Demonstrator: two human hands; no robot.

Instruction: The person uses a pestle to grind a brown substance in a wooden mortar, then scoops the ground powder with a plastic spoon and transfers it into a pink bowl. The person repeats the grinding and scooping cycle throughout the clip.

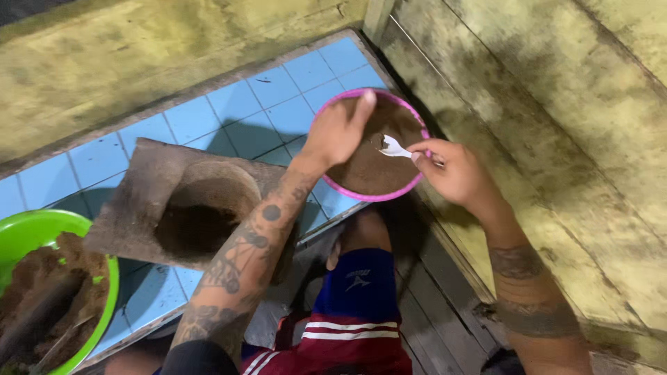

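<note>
A pink-rimmed bowl (pixel 405 189) full of brown powder sits on the blue tiled ledge (pixel 229 104) near the corner. My left hand (pixel 338 132) rests on the bowl's near-left rim, fingers reaching over the powder. My right hand (pixel 451 169) pinches the handle of a small white spoon (pixel 393 146) whose scoop lies in the powder.
A stone block with a round hollow (pixel 198 219) stands on the tiles to the left. At the far left is a green bowl (pixel 28 232) holding brown clumps. Stained walls close in behind and to the right. My knee in blue-and-red shorts (pixel 358 292) is below.
</note>
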